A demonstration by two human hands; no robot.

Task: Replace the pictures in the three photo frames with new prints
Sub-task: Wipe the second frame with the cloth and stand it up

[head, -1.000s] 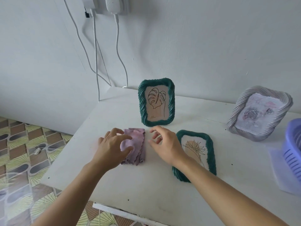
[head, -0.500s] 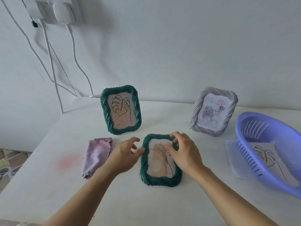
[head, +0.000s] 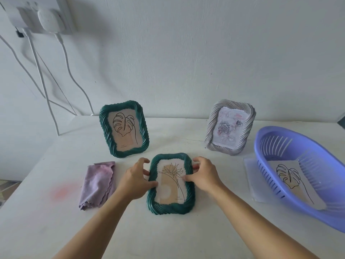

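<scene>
A green frame with a flower print [head: 170, 186] lies flat in the middle of the white table [head: 168, 232]. My left hand [head: 135, 180] grips its left edge, thumb on the front. My right hand [head: 204, 175] grips its right edge the same way. Behind it a second green frame with a leaf print [head: 124, 128] stands upright. A silver frame with a rose print [head: 230, 127] stands at the back right. A loose leaf print [head: 293, 181] lies in the purple basket [head: 306, 144].
A folded lilac cloth [head: 98, 184] lies left of my left hand. A sheet of paper [head: 252, 176] sticks out under the basket. White cables [head: 43, 79] hang from wall plugs at the back left. The table's left edge is near the cloth.
My hands left the cloth and moved right onto the flat green frame. Both now hold its side edges. The view has shifted right and closer.
</scene>
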